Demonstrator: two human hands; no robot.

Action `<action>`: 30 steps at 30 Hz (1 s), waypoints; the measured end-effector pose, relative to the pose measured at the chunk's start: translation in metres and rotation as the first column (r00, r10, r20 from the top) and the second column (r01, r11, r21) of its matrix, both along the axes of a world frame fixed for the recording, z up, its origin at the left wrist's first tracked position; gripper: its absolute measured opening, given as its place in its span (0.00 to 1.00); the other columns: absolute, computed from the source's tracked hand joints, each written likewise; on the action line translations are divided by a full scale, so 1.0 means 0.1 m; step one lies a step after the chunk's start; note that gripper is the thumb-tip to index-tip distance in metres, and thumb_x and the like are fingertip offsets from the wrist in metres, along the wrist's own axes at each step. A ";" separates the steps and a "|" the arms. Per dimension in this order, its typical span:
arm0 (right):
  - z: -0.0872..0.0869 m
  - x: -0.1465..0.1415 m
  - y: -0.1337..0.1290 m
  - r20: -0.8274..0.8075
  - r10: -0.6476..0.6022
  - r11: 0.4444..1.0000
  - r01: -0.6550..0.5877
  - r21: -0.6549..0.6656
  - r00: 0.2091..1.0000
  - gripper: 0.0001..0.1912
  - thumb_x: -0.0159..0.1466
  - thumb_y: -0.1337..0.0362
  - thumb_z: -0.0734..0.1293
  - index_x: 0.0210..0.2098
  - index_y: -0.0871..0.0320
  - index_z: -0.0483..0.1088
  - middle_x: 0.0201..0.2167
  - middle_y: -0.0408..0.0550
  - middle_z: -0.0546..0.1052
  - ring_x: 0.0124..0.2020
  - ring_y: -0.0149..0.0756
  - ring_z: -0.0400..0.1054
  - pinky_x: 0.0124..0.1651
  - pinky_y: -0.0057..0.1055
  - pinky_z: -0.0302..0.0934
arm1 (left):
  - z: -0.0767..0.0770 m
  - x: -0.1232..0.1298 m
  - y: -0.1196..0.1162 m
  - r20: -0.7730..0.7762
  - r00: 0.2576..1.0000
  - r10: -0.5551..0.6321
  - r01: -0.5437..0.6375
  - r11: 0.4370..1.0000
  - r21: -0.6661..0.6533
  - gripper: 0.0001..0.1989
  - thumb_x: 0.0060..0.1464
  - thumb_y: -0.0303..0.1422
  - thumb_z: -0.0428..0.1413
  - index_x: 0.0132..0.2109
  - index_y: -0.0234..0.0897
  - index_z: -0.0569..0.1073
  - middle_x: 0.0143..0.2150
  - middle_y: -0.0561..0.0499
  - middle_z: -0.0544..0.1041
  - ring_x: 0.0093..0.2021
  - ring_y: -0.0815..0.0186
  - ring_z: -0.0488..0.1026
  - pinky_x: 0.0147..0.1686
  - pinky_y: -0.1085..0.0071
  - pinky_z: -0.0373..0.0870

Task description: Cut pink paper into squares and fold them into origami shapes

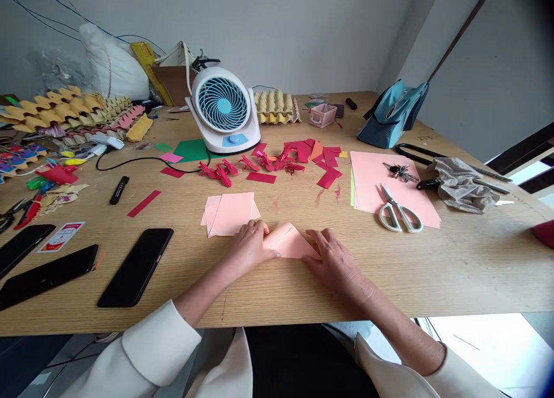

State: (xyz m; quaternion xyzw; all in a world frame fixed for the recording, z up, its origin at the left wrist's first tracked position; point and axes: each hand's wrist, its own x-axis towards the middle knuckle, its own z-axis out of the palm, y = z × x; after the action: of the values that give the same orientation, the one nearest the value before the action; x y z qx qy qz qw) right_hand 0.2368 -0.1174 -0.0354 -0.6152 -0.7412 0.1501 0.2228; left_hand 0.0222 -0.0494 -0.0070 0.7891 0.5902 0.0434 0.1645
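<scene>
A pink sheet of paper [294, 242] with a crease or fold across it lies near the table's front, between my two hands. My left hand [252, 242] pinches its left end, thumb toward me and fingers curled. At its right end my right hand [331, 258] grips the edge between thumb and fingers. Several loose pink paper squares [231, 213] lie just beyond my left hand, partly overlapping. Farther right, white-handled scissors [399, 212] rest on large pink sheets [372, 179] beside a bunch of keys [401, 172].
A white fan [225, 106] stands behind red folded paper pieces [259, 162] and red paper scraps [329, 176]. Black phones [136, 265] lie at the left front. Egg trays [274, 106] are at the back. A blue bag [392, 115] sits at the right rear.
</scene>
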 end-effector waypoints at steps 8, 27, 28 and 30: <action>0.07 0.02 0.06 -0.090 -0.032 0.993 0.022 -0.114 0.995 0.24 0.58 0.66 0.67 0.54 0.57 0.63 0.44 0.53 0.73 0.44 0.43 0.69 0.45 0.36 0.60 | 0.00 0.04 0.10 0.263 0.964 0.032 -0.010 0.996 -0.083 0.29 0.38 0.33 0.65 0.49 0.40 0.65 0.46 0.47 0.76 0.46 0.55 0.73 0.39 0.67 0.66; 0.17 -0.29 0.89 -0.909 -0.140 0.955 -0.190 -0.229 0.392 0.20 0.50 0.52 0.76 0.35 0.59 0.74 0.33 0.48 0.79 0.33 0.36 0.71 0.38 0.32 0.64 | -0.08 0.02 0.50 0.913 0.265 0.311 0.170 0.917 -0.362 0.18 0.43 0.43 0.66 0.34 0.33 0.75 0.26 0.55 0.70 0.26 0.73 0.62 0.29 0.74 0.58; 0.13 -0.32 0.87 -0.917 -0.146 0.957 -0.183 -0.226 0.370 0.20 0.50 0.52 0.76 0.36 0.58 0.74 0.34 0.48 0.80 0.34 0.36 0.72 0.39 0.32 0.64 | -0.11 0.03 0.49 0.909 0.279 0.308 0.145 0.923 -0.357 0.17 0.44 0.43 0.66 0.32 0.32 0.74 0.25 0.56 0.69 0.25 0.73 0.61 0.28 0.74 0.58; 0.06 -0.37 0.84 -0.923 -0.162 0.956 -0.177 -0.234 0.349 0.20 0.50 0.52 0.76 0.37 0.58 0.75 0.36 0.49 0.80 0.36 0.37 0.72 0.41 0.32 0.64 | -0.14 0.03 0.48 0.905 0.300 0.301 0.104 0.933 -0.344 0.16 0.44 0.42 0.65 0.29 0.32 0.73 0.23 0.56 0.67 0.25 0.73 0.60 0.28 0.74 0.57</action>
State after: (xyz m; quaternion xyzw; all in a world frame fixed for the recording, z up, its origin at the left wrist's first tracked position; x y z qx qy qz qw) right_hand 0.2001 -0.0336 -0.0298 -0.4408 -0.4522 0.5833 0.5109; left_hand 0.0253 -0.0016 -0.0208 0.5309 0.4249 0.4074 0.6097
